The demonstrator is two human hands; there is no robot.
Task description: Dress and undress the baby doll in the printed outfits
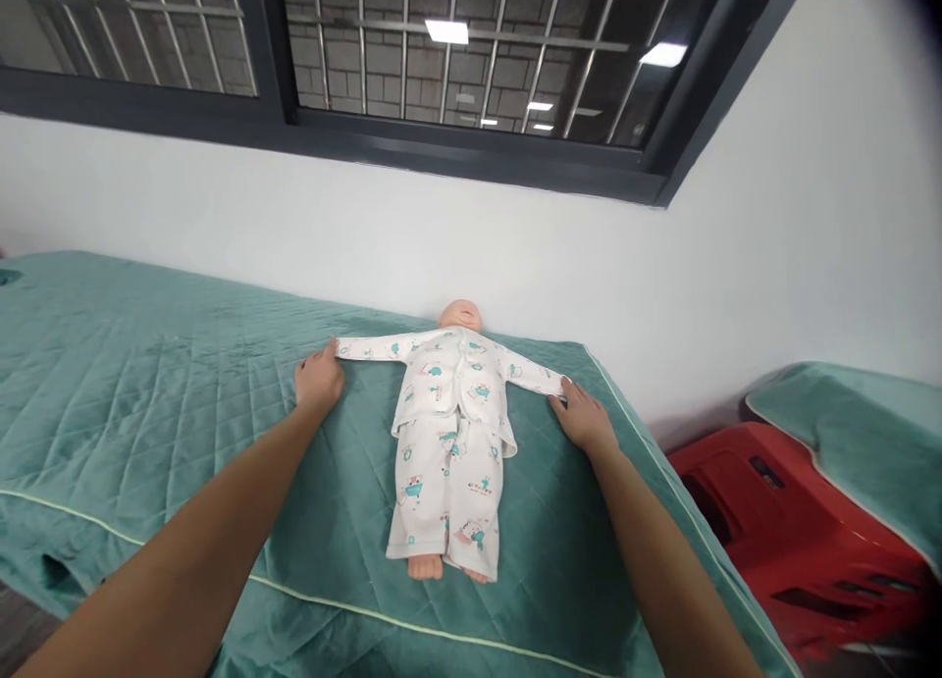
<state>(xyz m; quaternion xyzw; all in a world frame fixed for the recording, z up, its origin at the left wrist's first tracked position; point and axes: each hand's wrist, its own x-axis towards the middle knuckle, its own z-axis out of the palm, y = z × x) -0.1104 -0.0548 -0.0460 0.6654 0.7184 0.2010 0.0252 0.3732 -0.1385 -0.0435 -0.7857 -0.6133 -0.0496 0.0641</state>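
A baby doll (pixel 461 315) lies on its back on a green quilted bed cover (pixel 324 521), its head towards the wall. It wears a white printed long-sleeved shirt (pixel 450 379) and matching trousers (pixel 446 492), with the feet showing below the hems. Both sleeves are stretched out sideways. At the end of the left-hand sleeve, my left hand (pixel 319 376) has its fingers closed on the cuff. My right hand (pixel 585 415) grips the cuff of the other sleeve between thumb and fingers. The doll's hands are hidden.
Behind the bed rises a white wall (pixel 294 217) with a dark-framed barred window (pixel 471 148). A red plastic chair or stool (pixel 780 531) stands on the right, partly under another green cover (pixel 861 443). The near bed edge has pale piping.
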